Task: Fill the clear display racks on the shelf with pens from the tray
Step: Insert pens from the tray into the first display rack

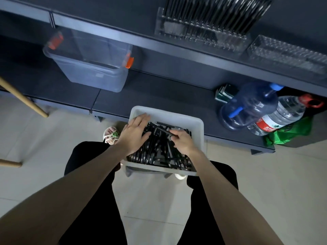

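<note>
Left hand (pixel 135 134) lies flat, fingers straight, on the black pens (pixel 155 154) in the white tray (pixel 168 113). Right hand (pixel 184 141) pinches a single pen (pixel 163 130) between curled fingers.

upper shelf (pixel 123 35) carries a pen-filled clear rack (pixel 203 35) beside a bare rack (pixel 286 53); lower shelf (pixel 159 92) holds a clear bin (pixel 92 69) and 2 water bottles (pixel 247 106).

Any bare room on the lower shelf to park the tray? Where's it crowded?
Free: the lower shelf between the clear bin and the blue jug, behind the tray. Crowded: its right end, with the jug, water bottle and green bag; up top, the full rack and empty rack sit side by side.
</note>
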Available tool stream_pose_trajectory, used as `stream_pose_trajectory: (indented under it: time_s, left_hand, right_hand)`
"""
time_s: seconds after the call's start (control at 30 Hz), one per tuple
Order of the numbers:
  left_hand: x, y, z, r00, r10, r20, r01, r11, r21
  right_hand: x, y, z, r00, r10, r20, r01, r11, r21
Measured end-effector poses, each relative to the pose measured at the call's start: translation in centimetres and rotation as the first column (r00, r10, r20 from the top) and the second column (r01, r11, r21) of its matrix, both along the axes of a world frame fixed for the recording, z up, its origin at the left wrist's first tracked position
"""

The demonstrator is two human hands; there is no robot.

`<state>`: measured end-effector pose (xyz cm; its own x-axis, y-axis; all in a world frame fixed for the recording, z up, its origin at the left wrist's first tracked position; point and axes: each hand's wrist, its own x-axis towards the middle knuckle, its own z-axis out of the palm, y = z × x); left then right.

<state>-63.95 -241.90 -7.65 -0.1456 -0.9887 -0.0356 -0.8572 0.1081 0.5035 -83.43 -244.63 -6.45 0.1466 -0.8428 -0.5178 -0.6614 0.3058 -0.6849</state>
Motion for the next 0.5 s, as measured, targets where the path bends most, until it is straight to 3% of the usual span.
stream_pose_trajectory:
  time_s: [0.13, 0.33, 0.5]
  left_hand:
    - [-0.5, -3.0, 4.6, 0.995, -0.096, 0.016, 0.097, 0.995, -0.033]
    - [-1.7, -6.3, 12.2, 0.959, -0.09, -0.267, 0.048, 0.986, -0.161]
    - [-3.5, -9.1, 17.2, 0.907, -0.108, -0.408, 0.017, 0.975, -0.222]
  right_hand:
    - [-1.0, -2.1, 6.0, 0.977, -0.073, 0.199, 0.117, 0.969, -0.218]
    - [-1.7, -5.2, 16.5, 0.854, -0.105, 0.51, 0.338, 0.857, -0.39]
    - [-1.1, -8.1, 21.9, 0.809, -0.051, 0.585, 0.421, 0.745, -0.517]
